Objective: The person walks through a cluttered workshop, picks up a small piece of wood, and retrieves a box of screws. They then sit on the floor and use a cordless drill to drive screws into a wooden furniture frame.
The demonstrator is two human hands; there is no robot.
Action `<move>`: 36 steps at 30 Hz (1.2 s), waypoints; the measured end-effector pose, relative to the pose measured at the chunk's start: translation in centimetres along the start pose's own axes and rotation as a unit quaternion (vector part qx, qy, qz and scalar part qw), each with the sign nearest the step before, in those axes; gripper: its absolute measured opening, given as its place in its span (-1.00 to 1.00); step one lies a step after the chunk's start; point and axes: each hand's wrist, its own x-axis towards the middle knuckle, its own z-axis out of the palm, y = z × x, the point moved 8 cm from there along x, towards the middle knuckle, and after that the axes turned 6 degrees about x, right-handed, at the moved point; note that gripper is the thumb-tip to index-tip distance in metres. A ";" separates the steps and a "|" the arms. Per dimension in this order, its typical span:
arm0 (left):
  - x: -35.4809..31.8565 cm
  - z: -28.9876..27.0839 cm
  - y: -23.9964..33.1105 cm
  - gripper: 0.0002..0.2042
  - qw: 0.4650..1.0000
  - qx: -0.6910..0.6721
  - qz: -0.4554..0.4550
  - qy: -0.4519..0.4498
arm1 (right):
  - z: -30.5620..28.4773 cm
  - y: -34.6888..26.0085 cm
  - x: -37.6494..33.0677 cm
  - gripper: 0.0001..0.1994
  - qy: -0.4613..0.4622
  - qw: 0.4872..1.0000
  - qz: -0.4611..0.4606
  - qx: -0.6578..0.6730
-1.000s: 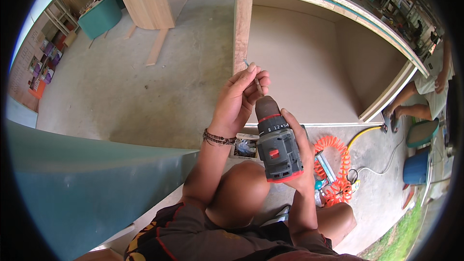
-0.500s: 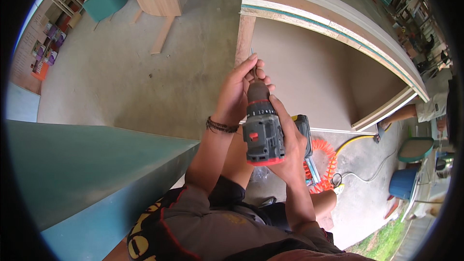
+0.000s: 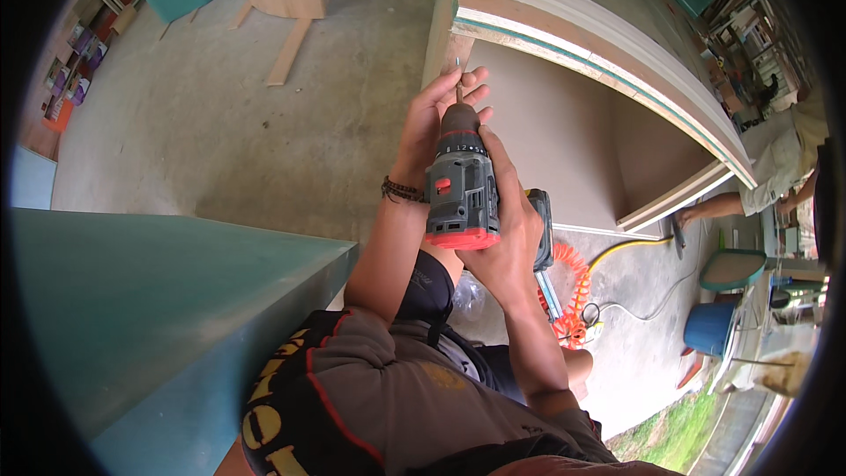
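My right hand [image 3: 511,242] grips the handle of a black and grey cordless drill [image 3: 464,194], which points away from me. A long bit [image 3: 459,95] sticks out of its chuck, with a small screw [image 3: 457,63] at the end. Around the bit's tip, my left hand [image 3: 434,110] pinches the screw with thumb and forefinger, the other fingers loosely curled. Just beyond the screw is the left wooden upright of a large open box frame [image 3: 458,44]; whether the screw touches it I cannot tell.
A green-topped block [image 3: 176,282] stands close on my left. By my right knee lie a coiled orange air hose [image 3: 577,291] and a yellow hose [image 3: 617,249]. Another person's leg [image 3: 714,209] is at the right, near a blue bin [image 3: 710,328]. A wood strip [image 3: 289,53] lies on the floor.
Both hands and the drill have moved forward and slightly left, toward the frame's left upright. The view has shifted a little. The grip on drill and screw is kept.
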 end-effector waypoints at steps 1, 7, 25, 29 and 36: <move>0.0 -0.1 -0.1 -0.78 1.000 0.007 0.001 -0.004 | 0.1 0.0 -0.1 -0.02 0.004 1.000 0.003 0.001; 0.4 -1.4 -0.1 -0.69 0.996 0.052 0.045 0.054 | 0.6 -0.2 0.4 -0.07 -0.005 1.000 -0.018 -0.006; 1.6 -2.3 0.3 -0.75 0.995 0.076 0.026 0.064 | 1.2 0.2 1.4 -0.12 -0.034 0.998 0.049 0.007; 1.9 -1.4 0.4 -0.78 0.998 0.062 0.002 -0.007 | 1.1 0.2 1.6 -0.11 -0.042 0.998 0.049 -0.007; 2.7 -1.1 0.9 -0.77 0.995 0.043 -0.021 -0.082 | 1.6 -0.1 2.1 -0.11 -0.059 0.996 0.071 -0.020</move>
